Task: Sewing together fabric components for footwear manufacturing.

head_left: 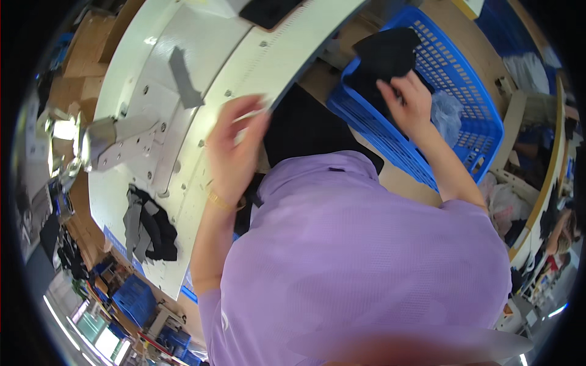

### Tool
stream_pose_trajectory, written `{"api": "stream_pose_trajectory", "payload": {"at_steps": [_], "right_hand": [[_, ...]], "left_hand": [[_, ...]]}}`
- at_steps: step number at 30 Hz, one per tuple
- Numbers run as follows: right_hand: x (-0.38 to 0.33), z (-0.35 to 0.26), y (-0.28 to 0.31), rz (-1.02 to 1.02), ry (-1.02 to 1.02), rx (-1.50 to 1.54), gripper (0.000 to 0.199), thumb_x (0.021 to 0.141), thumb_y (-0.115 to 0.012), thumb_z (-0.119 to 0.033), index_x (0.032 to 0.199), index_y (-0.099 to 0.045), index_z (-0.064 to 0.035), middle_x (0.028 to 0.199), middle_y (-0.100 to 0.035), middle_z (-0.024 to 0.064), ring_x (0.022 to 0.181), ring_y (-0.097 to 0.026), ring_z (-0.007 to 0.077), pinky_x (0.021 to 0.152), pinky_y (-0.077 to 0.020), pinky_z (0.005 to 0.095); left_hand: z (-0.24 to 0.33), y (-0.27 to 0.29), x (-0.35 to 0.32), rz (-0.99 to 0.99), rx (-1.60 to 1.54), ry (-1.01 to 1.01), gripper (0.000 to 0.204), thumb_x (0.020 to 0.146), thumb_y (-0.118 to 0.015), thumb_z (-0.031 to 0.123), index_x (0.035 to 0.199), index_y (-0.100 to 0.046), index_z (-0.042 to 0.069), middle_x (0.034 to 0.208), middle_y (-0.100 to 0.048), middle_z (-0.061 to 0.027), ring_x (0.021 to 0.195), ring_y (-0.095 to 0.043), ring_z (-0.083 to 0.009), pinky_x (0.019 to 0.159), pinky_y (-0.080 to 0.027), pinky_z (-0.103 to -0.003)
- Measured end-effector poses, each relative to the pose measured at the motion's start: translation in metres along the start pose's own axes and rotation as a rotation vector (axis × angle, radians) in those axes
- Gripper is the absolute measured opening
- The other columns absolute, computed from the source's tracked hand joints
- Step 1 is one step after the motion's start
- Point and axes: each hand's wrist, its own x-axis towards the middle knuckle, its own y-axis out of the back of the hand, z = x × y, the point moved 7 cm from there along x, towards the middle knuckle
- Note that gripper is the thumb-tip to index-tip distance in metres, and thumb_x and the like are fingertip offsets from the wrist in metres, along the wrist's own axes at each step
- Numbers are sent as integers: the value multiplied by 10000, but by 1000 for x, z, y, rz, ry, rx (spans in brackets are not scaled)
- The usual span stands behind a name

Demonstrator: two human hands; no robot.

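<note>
My right hand (414, 105) reaches over the blue plastic basket (467, 79) on the right. Its curled fingers grip a black cloth piece (386, 53), which hangs by the basket's near-left rim. My left hand (235, 143) is raised near the front edge of the white sewing-machine table (244, 67). Motion blurs it, but its thumb and fingers look apart, with nothing clear between them. More black cloth (308, 125) lies across my lap, between table and basket.
On the table lie a grey strip (184, 78), a heap of black and grey scraps (149, 224) and a dark phone (268, 11). A metal machine part (122, 137) stands at the left. Clear plastic (447, 116) sits inside the basket. Shelving (537, 183) is at the far right.
</note>
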Motion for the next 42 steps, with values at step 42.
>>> {"api": "stream_pose_trajectory", "payload": {"at_steps": [42], "right_hand": [[61,-236,-223,-773,-342,1166,226,914,-690,-165,982,-644,46,808,-653,28,659,-611,71,590,-499,239]], "left_hand": [[15,167,-138,771,787,-321,398,822,-700,16,1207,-601,-11,1157,-661,-138,1113,-611,-306,983,-455,-385]]}}
